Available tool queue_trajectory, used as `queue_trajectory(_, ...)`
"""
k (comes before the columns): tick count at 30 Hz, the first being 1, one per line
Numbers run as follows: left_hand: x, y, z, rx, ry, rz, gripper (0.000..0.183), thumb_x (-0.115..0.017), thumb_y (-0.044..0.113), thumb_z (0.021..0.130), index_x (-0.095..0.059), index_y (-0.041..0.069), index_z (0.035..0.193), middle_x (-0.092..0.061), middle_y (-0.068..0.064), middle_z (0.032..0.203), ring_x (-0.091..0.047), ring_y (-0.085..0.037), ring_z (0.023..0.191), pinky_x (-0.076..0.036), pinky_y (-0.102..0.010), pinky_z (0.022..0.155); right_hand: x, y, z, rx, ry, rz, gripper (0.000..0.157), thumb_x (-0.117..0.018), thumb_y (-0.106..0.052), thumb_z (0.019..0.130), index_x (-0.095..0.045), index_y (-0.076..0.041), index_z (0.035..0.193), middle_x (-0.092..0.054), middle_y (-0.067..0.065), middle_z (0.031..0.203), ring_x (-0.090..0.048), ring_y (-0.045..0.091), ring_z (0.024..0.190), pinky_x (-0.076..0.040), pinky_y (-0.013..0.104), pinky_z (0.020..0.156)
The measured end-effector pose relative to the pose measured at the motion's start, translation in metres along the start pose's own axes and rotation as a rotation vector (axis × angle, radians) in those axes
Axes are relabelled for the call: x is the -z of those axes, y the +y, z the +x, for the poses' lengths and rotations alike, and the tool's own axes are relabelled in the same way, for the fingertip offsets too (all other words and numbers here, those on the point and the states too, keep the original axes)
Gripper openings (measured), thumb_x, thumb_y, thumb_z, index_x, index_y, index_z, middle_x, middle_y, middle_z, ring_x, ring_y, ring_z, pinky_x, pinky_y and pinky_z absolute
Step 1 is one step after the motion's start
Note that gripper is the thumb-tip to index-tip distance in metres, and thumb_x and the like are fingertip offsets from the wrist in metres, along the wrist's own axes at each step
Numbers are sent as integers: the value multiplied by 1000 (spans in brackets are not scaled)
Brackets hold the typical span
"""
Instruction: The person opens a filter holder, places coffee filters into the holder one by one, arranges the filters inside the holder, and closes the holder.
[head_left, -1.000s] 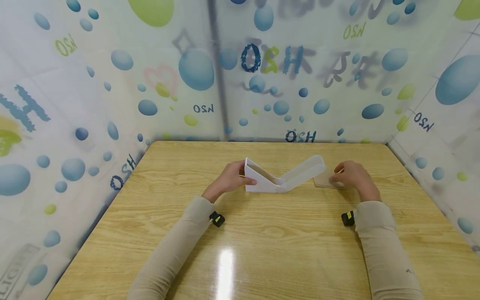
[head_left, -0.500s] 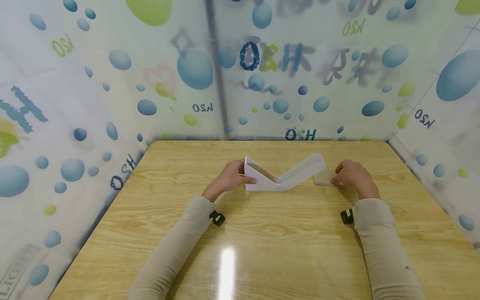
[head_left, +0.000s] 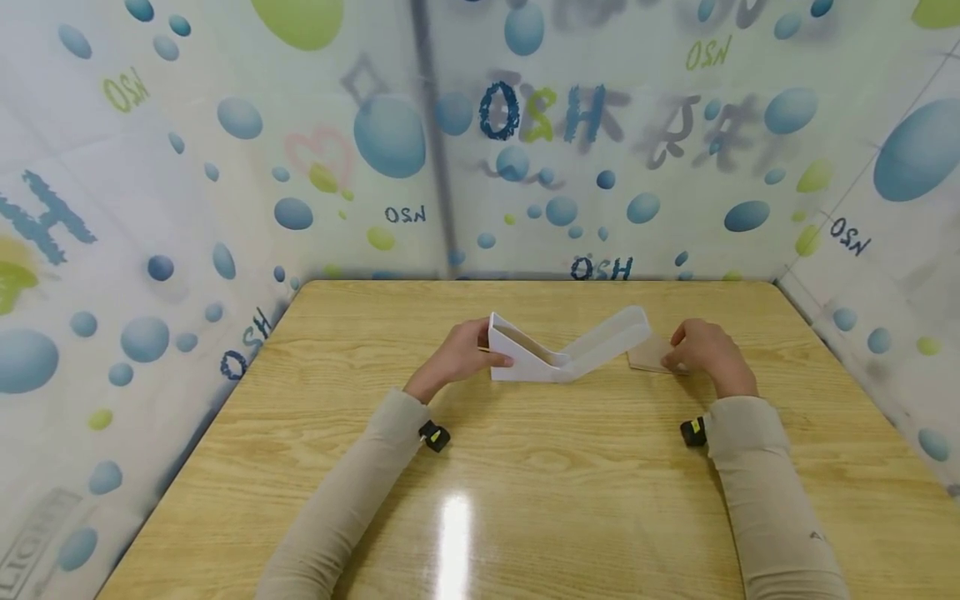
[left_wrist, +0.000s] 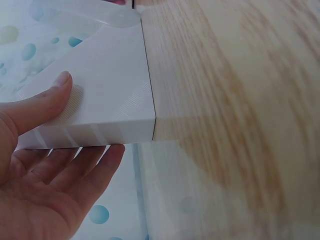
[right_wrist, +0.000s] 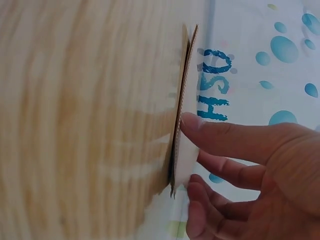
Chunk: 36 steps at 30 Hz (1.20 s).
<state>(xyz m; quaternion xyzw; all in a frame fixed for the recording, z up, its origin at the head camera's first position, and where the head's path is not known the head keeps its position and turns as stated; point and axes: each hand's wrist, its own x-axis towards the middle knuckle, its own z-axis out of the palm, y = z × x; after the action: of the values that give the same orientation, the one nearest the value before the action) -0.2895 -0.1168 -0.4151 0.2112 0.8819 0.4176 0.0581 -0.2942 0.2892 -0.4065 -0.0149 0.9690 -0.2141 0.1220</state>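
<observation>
A white box [head_left: 525,354] with a slanted opening stands on the table, its frosted see-through lid [head_left: 607,343] swung out to the right. My left hand [head_left: 468,354] grips the box's left end. In the left wrist view, the thumb lies along one broad side of the box [left_wrist: 100,85] and the fingers reach behind its narrow end. To the right, thin flat pieces of cardboard [head_left: 648,356] lie stacked on the table. My right hand [head_left: 705,350] holds the stack's right part; in the right wrist view, the thumb is at the edge of the cardboard [right_wrist: 187,135] with bent fingers beyond.
The wooden table [head_left: 570,483] reaches back to a printed curtain [head_left: 480,208] with blue and green bubbles. More of this sheeting hangs along both sides. Small black devices [head_left: 433,436] are worn at both wrists.
</observation>
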Motion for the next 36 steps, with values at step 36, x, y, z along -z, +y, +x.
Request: queue_trajectory(36, -1, -1, 0, 12, 3, -34, 44, -83, 12, 88, -65, 7, 128, -74, -11, 121, -72, -26, 106, -59, -39, 90, -2, -4, -1, 37, 57, 31, 24, -74, -18, 89, -60, 1, 89, -60, 11, 79, -56, 24, 70, -42, 33, 61)
